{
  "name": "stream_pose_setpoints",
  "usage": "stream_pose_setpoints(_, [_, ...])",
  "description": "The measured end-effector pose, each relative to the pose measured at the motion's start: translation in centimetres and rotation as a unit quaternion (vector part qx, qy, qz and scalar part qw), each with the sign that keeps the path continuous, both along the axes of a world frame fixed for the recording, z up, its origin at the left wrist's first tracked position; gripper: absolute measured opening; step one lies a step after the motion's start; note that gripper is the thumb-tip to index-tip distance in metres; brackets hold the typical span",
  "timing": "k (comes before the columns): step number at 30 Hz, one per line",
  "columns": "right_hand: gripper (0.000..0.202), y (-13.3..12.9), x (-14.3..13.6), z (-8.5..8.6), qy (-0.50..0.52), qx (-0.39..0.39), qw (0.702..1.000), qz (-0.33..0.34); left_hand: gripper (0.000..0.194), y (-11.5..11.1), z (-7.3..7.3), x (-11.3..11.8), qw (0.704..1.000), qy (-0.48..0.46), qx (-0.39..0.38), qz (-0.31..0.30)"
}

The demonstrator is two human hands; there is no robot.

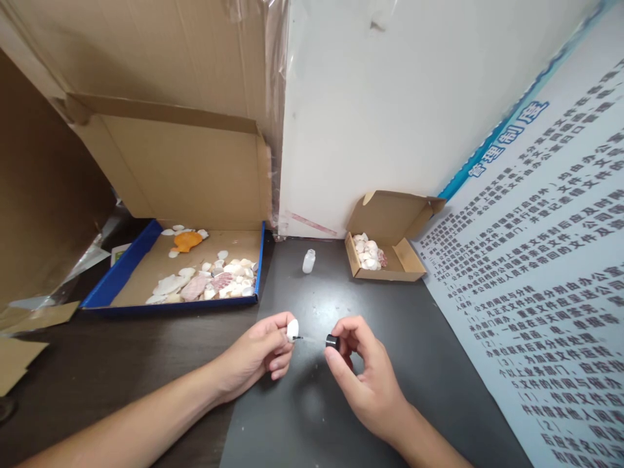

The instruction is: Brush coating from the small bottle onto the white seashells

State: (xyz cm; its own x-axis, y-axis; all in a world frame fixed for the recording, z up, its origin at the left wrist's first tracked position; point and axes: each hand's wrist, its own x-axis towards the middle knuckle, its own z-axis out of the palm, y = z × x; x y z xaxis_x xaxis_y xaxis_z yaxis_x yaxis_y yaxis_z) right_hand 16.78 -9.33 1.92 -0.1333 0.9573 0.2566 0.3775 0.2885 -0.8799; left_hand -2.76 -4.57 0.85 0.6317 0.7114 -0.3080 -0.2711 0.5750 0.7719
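My left hand (268,348) pinches a small white seashell (292,329) between thumb and fingers. Held by its black cap in my right hand (368,370) is a brush cap (332,342), whose thin clear stem points left. Its dark tip lies at the lower edge of the shell and appears to touch it. Beyond both hands a small whitish bottle (309,261) stands upright on the dark mat (292,416), its neck uncapped.
At the left an open blue-edged cardboard box (136,276) holds many shells and one orange shell (187,241). A smaller open carton (390,275) with white shells stands at the back right. A printed sheet (546,260) slants along the right side; cardboard scraps (22,357) lie far left.
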Motion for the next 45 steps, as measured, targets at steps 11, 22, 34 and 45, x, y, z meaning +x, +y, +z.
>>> stream_pose_setpoints(11, [0.012,0.08,-0.08,0.07,0.000,0.001,1.000,-0.002,0.009,0.16,0.18,-0.04,1.000,-0.005,-0.022,0.003])
stream_pose_setpoints(22, [0.012,0.11,-0.03,0.15,-0.007,0.006,1.000,-0.006,0.015,0.17,-0.25,0.10,1.000,-0.001,0.004,-0.012])
stream_pose_setpoints(34, [0.011,0.12,-0.08,0.16,-0.003,0.017,1.000,-0.015,0.010,0.08,0.16,-0.05,1.000,-0.010,-0.026,-0.008])
stream_pose_setpoints(45, [0.009,0.23,-0.07,0.23,0.014,0.019,0.999,-0.026,0.022,0.07,0.19,0.02,1.000,0.002,-0.011,-0.016])
